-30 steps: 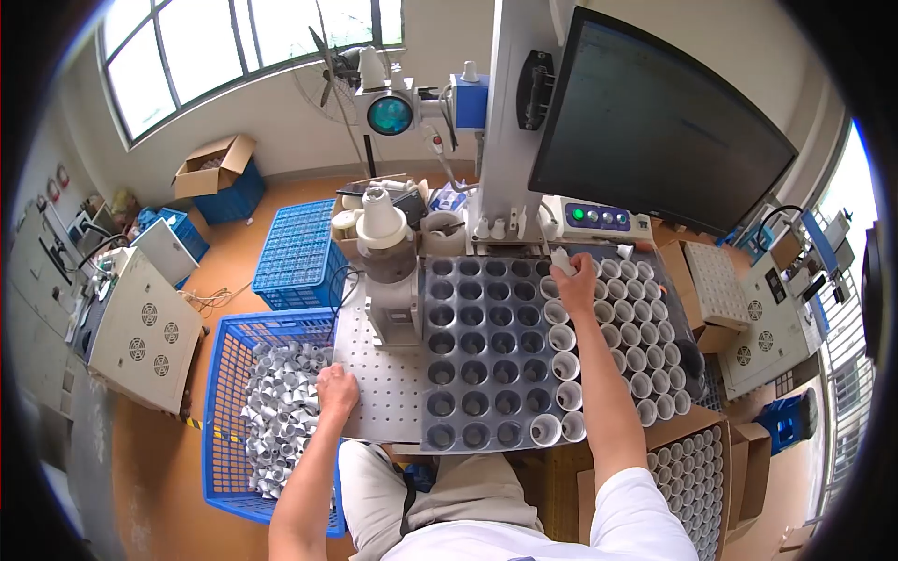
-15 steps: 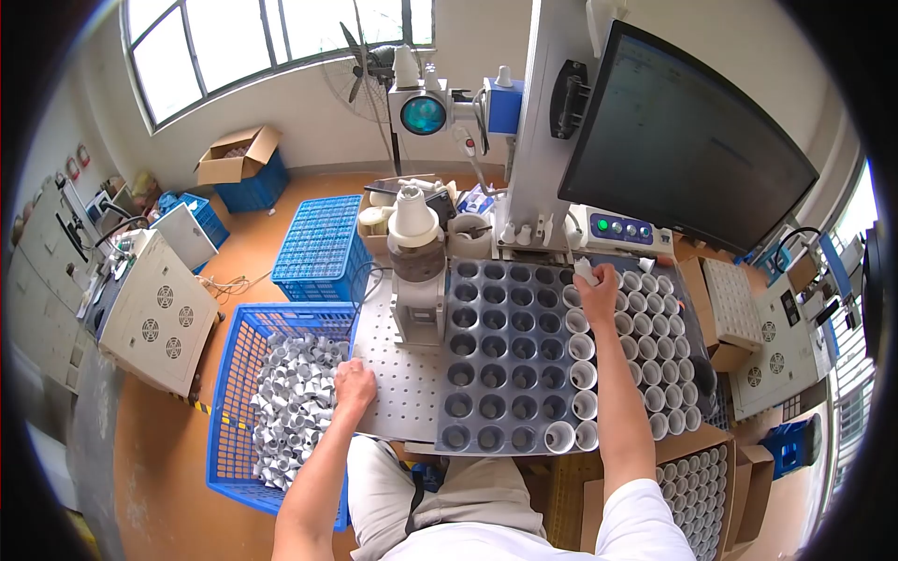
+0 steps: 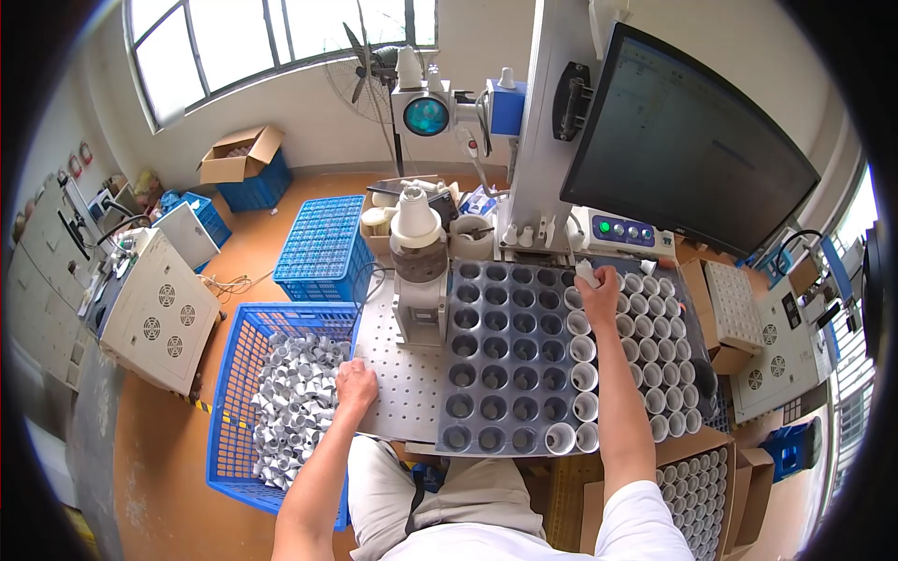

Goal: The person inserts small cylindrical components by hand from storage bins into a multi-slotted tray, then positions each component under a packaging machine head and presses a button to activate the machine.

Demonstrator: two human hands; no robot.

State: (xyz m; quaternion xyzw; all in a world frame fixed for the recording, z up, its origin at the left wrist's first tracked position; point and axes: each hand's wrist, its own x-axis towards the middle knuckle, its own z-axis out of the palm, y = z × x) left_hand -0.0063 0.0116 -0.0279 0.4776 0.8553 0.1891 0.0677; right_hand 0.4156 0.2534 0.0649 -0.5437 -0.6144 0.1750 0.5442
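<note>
My right hand [image 3: 601, 294] pinches a small white tapered plastic cup [image 3: 586, 270] at the far end of the dark moulded tray [image 3: 477, 360]. White cups stand in the tray columns beneath and beside my right forearm, while the columns left of them show open pockets. Closed, with its fingers curled, my left hand [image 3: 356, 382] rests at the left edge of the perforated plate [image 3: 402, 397]. It is beside the blue basket [image 3: 234, 411], which holds a heap of loose white cups [image 3: 295, 407]. Whatever may be inside those curled fingers is hidden.
A machine with a white cone [image 3: 414, 220] on top stands behind the plate. The monitor [image 3: 692, 140] overhangs the back right, above a control box [image 3: 625, 231] with lit buttons. Below right, a carton [image 3: 591, 514] holds more cups. A blue crate [image 3: 320, 243] stands back left.
The view shifts very slightly. Both hands stay almost in place, and the right still holds the cup at the tray's far end.
</note>
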